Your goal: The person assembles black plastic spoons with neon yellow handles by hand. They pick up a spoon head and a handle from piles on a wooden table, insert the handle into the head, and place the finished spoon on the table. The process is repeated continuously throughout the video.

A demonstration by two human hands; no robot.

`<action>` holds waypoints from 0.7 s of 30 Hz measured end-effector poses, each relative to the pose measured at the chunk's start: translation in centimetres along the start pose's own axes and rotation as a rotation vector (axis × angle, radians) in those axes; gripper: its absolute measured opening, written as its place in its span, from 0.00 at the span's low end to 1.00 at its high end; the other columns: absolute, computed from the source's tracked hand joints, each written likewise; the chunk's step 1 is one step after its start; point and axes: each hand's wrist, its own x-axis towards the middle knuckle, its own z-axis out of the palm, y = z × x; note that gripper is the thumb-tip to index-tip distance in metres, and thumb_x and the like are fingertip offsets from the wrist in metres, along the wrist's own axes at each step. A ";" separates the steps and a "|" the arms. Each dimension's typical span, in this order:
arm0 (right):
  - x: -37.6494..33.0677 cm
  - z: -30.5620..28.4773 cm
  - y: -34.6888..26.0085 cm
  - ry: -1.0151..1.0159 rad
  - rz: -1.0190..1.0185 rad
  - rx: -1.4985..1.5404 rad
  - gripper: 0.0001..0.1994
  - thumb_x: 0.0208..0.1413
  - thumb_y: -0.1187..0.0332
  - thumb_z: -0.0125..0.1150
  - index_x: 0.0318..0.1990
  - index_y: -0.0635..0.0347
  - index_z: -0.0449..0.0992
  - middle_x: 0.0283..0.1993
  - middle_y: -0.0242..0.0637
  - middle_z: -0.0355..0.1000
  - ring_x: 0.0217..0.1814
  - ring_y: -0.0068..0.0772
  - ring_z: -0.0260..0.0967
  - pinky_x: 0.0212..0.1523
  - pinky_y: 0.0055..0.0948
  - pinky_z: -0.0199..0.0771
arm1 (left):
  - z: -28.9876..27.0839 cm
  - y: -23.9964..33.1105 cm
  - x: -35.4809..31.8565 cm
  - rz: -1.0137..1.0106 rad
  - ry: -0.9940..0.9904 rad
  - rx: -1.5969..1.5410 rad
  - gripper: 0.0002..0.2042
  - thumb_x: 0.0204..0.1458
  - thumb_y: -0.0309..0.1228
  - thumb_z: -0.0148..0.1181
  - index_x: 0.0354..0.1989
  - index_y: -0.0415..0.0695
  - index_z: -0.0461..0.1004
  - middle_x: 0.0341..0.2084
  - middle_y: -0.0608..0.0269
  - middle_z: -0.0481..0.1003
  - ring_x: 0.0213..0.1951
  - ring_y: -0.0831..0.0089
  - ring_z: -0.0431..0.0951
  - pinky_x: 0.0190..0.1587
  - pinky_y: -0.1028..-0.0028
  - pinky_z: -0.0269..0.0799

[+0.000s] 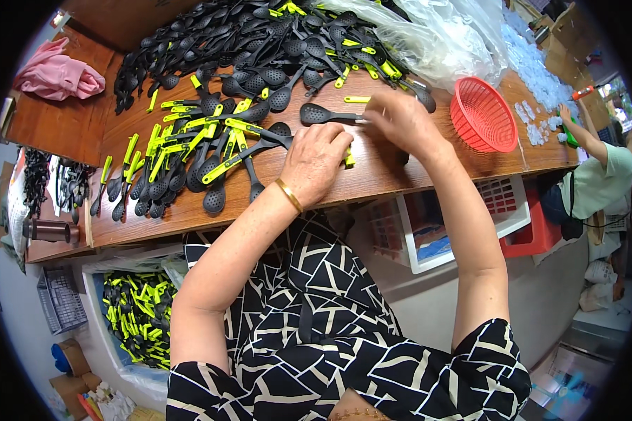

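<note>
My left hand [314,160], with a gold bracelet at the wrist, is closed near the table's front edge. A small yellow-green handle [350,157] shows at its fingertips; the rest is hidden. My right hand [406,121] is smeared by motion, fingers bent downward. A black slotted spoon [321,114] lies just left of it, its shaft reaching the fingers; whether they grip it is unclear. Beyond the spoon is another yellow-green handle piece [358,99]. Left of my left hand, black spoons with yellow-green handles [214,165] lie in an overlapping pile.
Behind is a big heap of black spoon heads [253,42], beside clear plastic bags [442,38]. A red basket [481,116] stands on the wooden table [361,168] at right. Below left, a lined crate [137,316] holds spoons with yellow-green handles. A co-worker [604,175] is at far right.
</note>
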 end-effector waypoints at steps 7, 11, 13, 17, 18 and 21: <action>1.6 2.1 -0.1 -0.026 -0.166 -0.137 0.11 0.60 0.63 0.71 0.43 0.61 0.86 0.40 0.48 0.84 0.46 0.55 0.82 0.51 0.48 0.81 | -1.8 -0.1 0.9 -0.103 0.040 -0.086 0.14 0.59 0.28 0.65 0.53 0.44 0.79 0.53 0.56 0.78 0.57 0.54 0.78 0.60 0.57 0.70; 1.6 2.1 -0.8 -0.025 -0.122 0.028 0.12 0.59 0.64 0.73 0.45 0.61 0.86 0.43 0.49 0.85 0.47 0.51 0.84 0.50 0.45 0.82 | -1.0 -0.9 2.5 -0.076 0.198 0.006 0.14 0.58 0.26 0.65 0.53 0.43 0.79 0.51 0.55 0.80 0.58 0.56 0.78 0.63 0.56 0.68; 0.9 1.2 -2.4 -0.041 -0.077 0.206 0.14 0.60 0.64 0.74 0.49 0.62 0.87 0.42 0.48 0.85 0.44 0.42 0.85 0.48 0.37 0.82 | -0.9 -1.7 3.4 -0.045 0.163 0.065 0.14 0.58 0.25 0.65 0.52 0.42 0.79 0.49 0.56 0.82 0.57 0.58 0.79 0.65 0.55 0.67; -1.0 1.1 -2.8 0.131 0.069 0.747 0.16 0.62 0.58 0.75 0.48 0.60 0.87 0.39 0.42 0.85 0.38 0.28 0.81 0.44 0.29 0.80 | -3.1 -2.5 2.8 0.019 0.139 0.016 0.14 0.61 0.24 0.64 0.55 0.46 0.83 0.39 0.54 0.86 0.39 0.61 0.88 0.42 0.64 0.82; -1.5 1.2 -2.7 0.084 0.061 0.612 0.16 0.62 0.57 0.75 0.47 0.60 0.87 0.39 0.42 0.85 0.38 0.30 0.81 0.44 0.30 0.81 | -3.6 -2.4 2.3 -0.021 0.169 -0.120 0.15 0.63 0.24 0.64 0.57 0.45 0.82 0.40 0.55 0.87 0.39 0.63 0.88 0.42 0.66 0.82; -3.4 1.6 -4.0 -0.085 0.055 0.229 0.15 0.60 0.55 0.76 0.44 0.57 0.86 0.43 0.41 0.83 0.43 0.41 0.83 0.46 0.38 0.82 | -5.5 -1.0 1.0 -0.336 0.186 -0.724 0.17 0.72 0.28 0.59 0.66 0.40 0.78 0.42 0.57 0.87 0.39 0.75 0.87 0.45 0.75 0.82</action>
